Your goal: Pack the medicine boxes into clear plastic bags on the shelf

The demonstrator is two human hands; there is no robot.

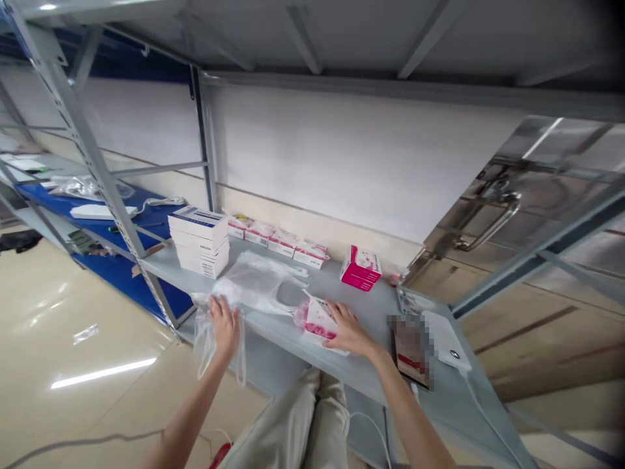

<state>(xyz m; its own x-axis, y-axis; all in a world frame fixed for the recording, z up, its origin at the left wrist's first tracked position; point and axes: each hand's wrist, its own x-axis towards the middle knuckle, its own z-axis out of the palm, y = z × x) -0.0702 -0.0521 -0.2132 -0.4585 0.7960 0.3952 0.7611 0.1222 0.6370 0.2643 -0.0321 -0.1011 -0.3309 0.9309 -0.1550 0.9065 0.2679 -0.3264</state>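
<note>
My left hand [225, 327] lies at the shelf's front edge with its fingers stretched out, touching a thin clear plastic bag [204, 332] that hangs over the edge. Behind it, more crumpled translucent plastic bags [256, 281] are spread on the shelf. My right hand [347, 329] is closed around the right side of a small pink-and-white box [318, 317] near the front edge. Pink, clear-looking wrapping [301, 316] shows at the box's left end. The palm hides part of the box.
White boxes [199, 244] are stacked at the left. Several pink-and-white boxes [282, 242] line the back, with a pink stack [360, 268] right of them. A tablet-like device [413, 355] and a white device with a cable [446, 342] lie right. A metal post [97, 156] stands left.
</note>
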